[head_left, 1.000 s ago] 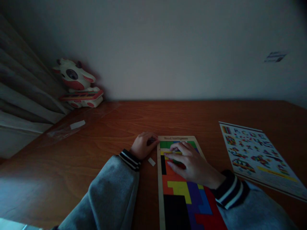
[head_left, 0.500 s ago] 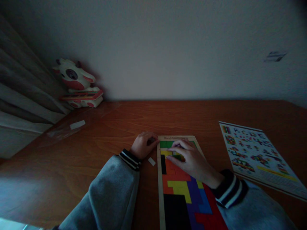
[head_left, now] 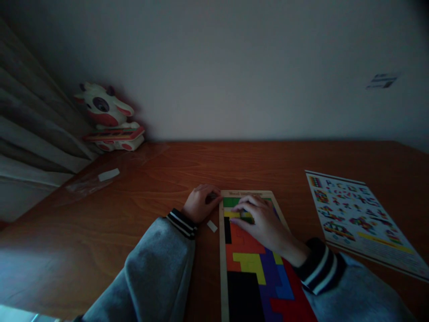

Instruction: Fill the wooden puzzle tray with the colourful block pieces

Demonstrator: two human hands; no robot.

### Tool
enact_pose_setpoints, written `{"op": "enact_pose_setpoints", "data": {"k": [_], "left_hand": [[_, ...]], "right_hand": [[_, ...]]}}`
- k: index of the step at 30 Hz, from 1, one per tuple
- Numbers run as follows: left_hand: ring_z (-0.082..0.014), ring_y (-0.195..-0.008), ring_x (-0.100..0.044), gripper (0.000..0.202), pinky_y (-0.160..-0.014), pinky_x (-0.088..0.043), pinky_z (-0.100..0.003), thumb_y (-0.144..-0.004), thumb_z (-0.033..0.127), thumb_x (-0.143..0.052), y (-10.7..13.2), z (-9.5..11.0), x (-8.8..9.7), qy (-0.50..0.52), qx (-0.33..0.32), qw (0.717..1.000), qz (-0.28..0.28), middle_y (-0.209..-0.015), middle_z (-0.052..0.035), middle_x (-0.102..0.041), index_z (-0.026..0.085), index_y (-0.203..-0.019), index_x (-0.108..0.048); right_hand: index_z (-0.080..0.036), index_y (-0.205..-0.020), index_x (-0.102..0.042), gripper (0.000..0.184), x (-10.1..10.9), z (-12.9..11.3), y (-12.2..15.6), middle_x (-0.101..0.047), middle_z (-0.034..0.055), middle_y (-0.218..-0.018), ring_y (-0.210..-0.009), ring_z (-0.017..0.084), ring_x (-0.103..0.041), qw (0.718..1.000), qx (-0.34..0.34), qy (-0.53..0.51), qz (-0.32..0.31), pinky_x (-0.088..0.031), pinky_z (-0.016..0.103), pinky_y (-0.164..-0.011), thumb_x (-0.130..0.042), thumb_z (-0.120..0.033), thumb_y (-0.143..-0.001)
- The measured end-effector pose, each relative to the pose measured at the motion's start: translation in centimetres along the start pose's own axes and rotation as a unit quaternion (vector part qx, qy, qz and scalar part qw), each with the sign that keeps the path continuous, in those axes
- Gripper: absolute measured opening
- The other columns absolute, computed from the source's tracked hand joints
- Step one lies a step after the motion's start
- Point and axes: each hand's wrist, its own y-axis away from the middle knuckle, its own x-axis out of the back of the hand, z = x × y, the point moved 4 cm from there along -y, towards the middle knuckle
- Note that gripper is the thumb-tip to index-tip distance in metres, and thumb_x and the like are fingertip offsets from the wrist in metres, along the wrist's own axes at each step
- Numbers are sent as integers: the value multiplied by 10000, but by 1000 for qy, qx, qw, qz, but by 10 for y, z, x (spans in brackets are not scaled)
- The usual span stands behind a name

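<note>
A wooden puzzle tray (head_left: 221, 250) filled with coloured block pieces lies on the brown desk in front of me. My right hand (head_left: 263, 226) rests on the far part of the tray, fingers bent down onto a yellow piece (head_left: 233, 214) beside green pieces. My left hand (head_left: 200, 203) sits curled on the desk at the tray's far left corner, fingertips against the frame. What, if anything, lies under those fingers is hidden. Both arms wear grey sleeves with striped cuffs.
A printed pattern sheet (head_left: 358, 217) lies to the right. A small white scrap (head_left: 212, 226) is beside the tray. A cow-shaped toy (head_left: 109, 118) stands at the back left by a curtain. A clear plastic bag with a white label (head_left: 109, 174) lies on the left.
My right hand has slid slightly away from me and to the left across the top rows of the tray, its fingers pressing lower. The left hand has stayed put.
</note>
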Motion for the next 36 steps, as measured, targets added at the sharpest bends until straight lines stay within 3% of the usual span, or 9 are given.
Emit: {"op": "enact_pose_setpoints", "data": {"k": [5,9,15,18,23,26,29,36], "left_hand": [[-190,-914,-665,103,-874,-526,-355,-889,287,-623,0,-1,0,-6,-2,1000,-3,-972,-51,-718,192,-859,-650],[-191,-924,-662,100,-876,-523,-358,-888,289,-628,0,-2,0,-2,1,1000,-4,-982,-47,-717,195,-860,-648],[-190,-916,-658,92,-862,-526,-355,-883,280,-632,0,-1,0,-2,8,1000,-7,-981,-45,-713,195,-848,-642],[-191,-911,-660,92,-863,-526,-357,-882,280,-631,0,-1,0,-1,8,1000,-8,-972,-44,-713,197,-843,-640],[-195,-926,-658,106,-870,-523,-349,-884,299,-624,0,-1,0,-1,9,1000,-3,-971,-49,-716,202,-845,-642],[-197,-930,-662,102,-877,-523,-354,-881,298,-627,0,-1,0,-5,9,1000,-3,-976,-48,-717,201,-857,-646],[-195,-928,-661,111,-881,-522,-357,-886,306,-624,0,0,0,-7,7,1000,-5,-979,-49,-717,200,-861,-645],[-197,-917,-657,119,-870,-527,-367,-892,309,-613,0,1,0,-7,9,1000,-5,-983,-52,-715,199,-854,-639]], "right_hand": [[-242,-915,-645,207,0,-1,-2,-669,34,-999,-1009,251,-608,999,-12,-27,12,-412,494,-915,-765,-348,-783],[-239,-882,-635,136,6,1,-2,-685,5,-877,-856,184,-643,992,-15,-124,12,-486,383,-821,-676,-367,-860],[-232,-958,-669,238,28,21,0,-710,36,-921,-843,183,-666,969,-84,-207,103,-538,343,-768,-638,-449,-866],[-241,-962,-693,202,26,22,-1,-726,27,-921,-828,179,-678,974,-76,-195,86,-543,338,-764,-641,-414,-870],[-264,-942,-703,115,9,9,-6,-725,5,-918,-853,167,-675,989,-9,-149,19,-528,333,-794,-613,-326,-908],[-273,-973,-704,124,5,7,-7,-681,29,-949,-936,205,-641,998,12,-59,35,-496,398,-862,-653,-340,-882],[-269,-1090,-665,269,4,12,-7,-641,62,-1013,-996,251,-611,998,4,6,57,-478,461,-881,-681,-394,-852],[-242,-1131,-628,306,1,18,-8,-607,85,-1058,-1019,273,-598,998,-17,22,48,-466,500,-884,-651,-392,-865]]}}
